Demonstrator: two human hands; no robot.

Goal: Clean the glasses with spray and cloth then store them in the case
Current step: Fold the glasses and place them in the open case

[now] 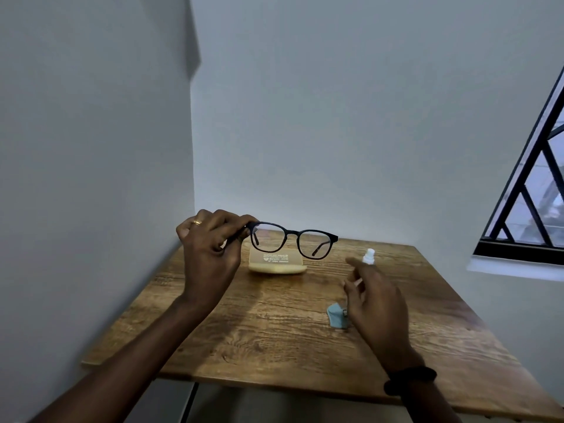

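While the left hand [210, 248] holds the glasses [293, 239] above the yellow case [276, 265] on the bench [244, 331], its fingers are clamped on the frame corner by the hinge. They look light and likely scratch easily, so grip the rim, not the lenses. Further right, the right hand [378, 300], fingers loosely apart, hovers near the spray bottle [369, 257], over the blue cloth [335, 314].

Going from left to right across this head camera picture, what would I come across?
left hand → glasses → right hand → window
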